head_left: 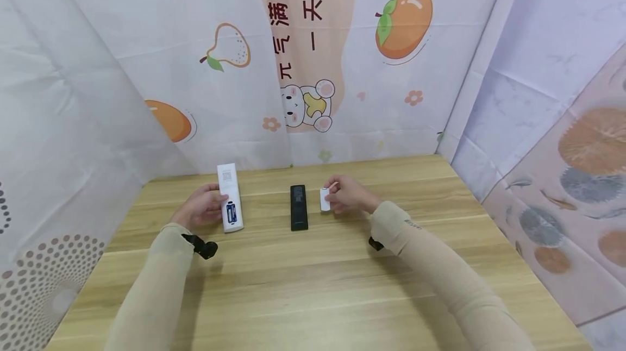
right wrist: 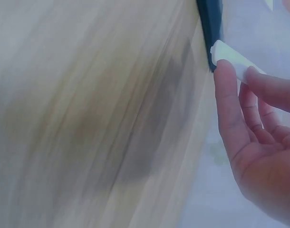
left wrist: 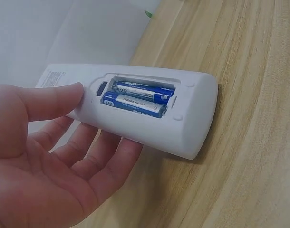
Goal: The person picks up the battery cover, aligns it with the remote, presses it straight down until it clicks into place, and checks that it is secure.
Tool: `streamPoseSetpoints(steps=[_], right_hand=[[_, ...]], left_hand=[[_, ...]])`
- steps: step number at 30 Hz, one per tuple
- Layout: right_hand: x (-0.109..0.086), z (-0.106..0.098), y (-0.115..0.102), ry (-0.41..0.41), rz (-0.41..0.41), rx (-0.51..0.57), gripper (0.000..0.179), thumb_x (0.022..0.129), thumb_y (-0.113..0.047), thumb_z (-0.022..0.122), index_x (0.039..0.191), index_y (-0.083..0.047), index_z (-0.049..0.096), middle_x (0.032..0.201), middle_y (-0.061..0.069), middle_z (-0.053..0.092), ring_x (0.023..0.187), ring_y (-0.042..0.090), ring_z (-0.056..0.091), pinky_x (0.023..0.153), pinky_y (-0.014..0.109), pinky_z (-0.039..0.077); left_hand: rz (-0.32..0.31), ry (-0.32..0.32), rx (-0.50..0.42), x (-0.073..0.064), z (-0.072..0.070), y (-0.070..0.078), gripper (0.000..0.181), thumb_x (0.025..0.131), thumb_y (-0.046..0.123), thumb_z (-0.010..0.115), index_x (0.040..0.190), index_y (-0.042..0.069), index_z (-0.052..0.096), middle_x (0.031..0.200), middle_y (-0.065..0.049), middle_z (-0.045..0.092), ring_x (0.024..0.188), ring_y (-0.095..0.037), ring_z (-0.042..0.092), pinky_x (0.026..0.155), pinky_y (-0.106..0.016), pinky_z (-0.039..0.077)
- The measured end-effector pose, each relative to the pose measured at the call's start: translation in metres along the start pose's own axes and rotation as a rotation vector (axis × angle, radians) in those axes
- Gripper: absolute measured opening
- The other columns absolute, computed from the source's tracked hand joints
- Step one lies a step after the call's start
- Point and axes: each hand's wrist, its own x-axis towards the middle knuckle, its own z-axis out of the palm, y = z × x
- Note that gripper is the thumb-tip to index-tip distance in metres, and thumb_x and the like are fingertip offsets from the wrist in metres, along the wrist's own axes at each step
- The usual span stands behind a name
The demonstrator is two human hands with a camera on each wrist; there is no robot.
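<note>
My left hand (head_left: 204,203) grips a white remote control (head_left: 227,182) by its side, the back turned toward me. In the left wrist view the thumb lies on top and the fingers pass beneath the remote. Its battery compartment is uncovered, and two blue-and-white AAA batteries (left wrist: 135,99) lie side by side inside. To the right, my right hand (head_left: 351,194) pinches a small white battery cover (head_left: 325,199) between thumb and fingers, held above the table. A black remote control (head_left: 299,207) lies between the two hands, touched by neither.
The wood-grain table (head_left: 293,286) ends at a printed cloth (head_left: 313,147) hanging along the back. More cloth hangs at the left and right sides. Each wrist wears a dark camera mount, such as the left mount (head_left: 201,246).
</note>
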Motion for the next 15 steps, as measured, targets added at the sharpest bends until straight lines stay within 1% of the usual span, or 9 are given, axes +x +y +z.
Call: streamPoseSetpoints(steps=[3, 7, 12, 15], right_hand=[[0.002, 0.007, -0.005, -0.003, -0.006, 0.020, 0.028, 0.096, -0.002, 0.069, 0.122, -0.003, 0.057, 0.106, 0.015, 0.059, 0.082, 0.027, 0.069, 0.066, 0.041, 0.062], [0.004, 0.015, -0.010, -0.008, -0.018, 0.044, 0.028, 0.095, 0.000, 0.068, 0.120, -0.002, 0.057, 0.103, 0.014, 0.060, 0.080, 0.029, 0.070, 0.067, 0.044, 0.062], [0.006, 0.024, -0.016, -0.018, -0.043, 0.055, 0.027, 0.095, 0.003, 0.068, 0.119, -0.001, 0.057, 0.099, 0.013, 0.059, 0.080, 0.030, 0.070, 0.063, 0.042, 0.062], [0.009, 0.030, -0.020, -0.039, -0.046, 0.077, 0.027, 0.095, 0.003, 0.068, 0.119, -0.001, 0.057, 0.099, 0.013, 0.059, 0.082, 0.029, 0.070, 0.063, 0.040, 0.062]], left_hand=[[0.006, -0.005, 0.010, 0.000, 0.000, -0.001, 0.069, 0.103, 0.014, 0.058, 0.160, 0.008, 0.018, 0.112, -0.002, 0.062, 0.101, -0.018, 0.061, 0.090, -0.039, 0.052], [0.019, -0.022, 0.021, 0.001, 0.000, -0.002, 0.069, 0.103, 0.015, 0.059, 0.159, 0.007, 0.018, 0.111, -0.003, 0.064, 0.100, -0.018, 0.062, 0.087, -0.038, 0.054], [0.031, -0.053, 0.024, 0.001, -0.001, -0.002, 0.069, 0.104, 0.015, 0.058, 0.159, 0.006, 0.018, 0.109, -0.003, 0.064, 0.098, -0.018, 0.063, 0.085, -0.037, 0.055], [0.044, -0.074, 0.010, 0.001, -0.003, -0.003, 0.069, 0.104, 0.014, 0.059, 0.158, 0.005, 0.018, 0.107, -0.002, 0.066, 0.097, -0.016, 0.064, 0.086, -0.038, 0.056]])
